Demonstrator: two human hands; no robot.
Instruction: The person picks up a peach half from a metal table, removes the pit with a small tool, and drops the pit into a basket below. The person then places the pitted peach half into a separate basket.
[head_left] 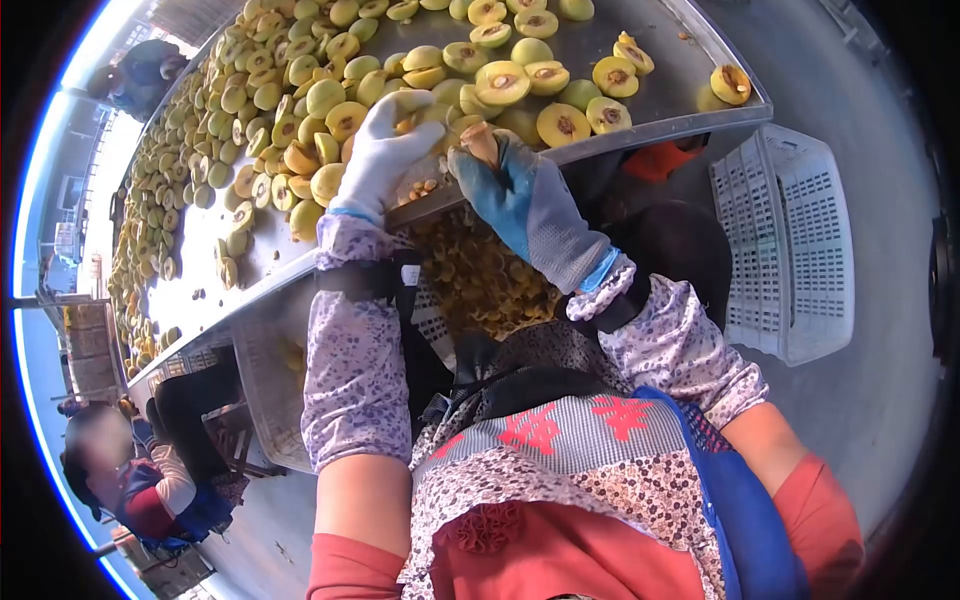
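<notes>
My left hand, in a white glove, is over the near edge of the metal table, its thumb and fingers apart beside the halved yellow-green fruits. Nothing shows between its fingers. To its right, my right hand, in a blue and grey glove, is closed round a tool with a wooden handle; the rest of the tool is hidden. Small pits lie on the table between the hands. Below the edge, a container holds many brownish-yellow pieces.
A white plastic crate stands on the floor at the right. Another pale bin is under the table at left. A seated person is at lower left, another person at upper left. More halved fruits cover the table's left side.
</notes>
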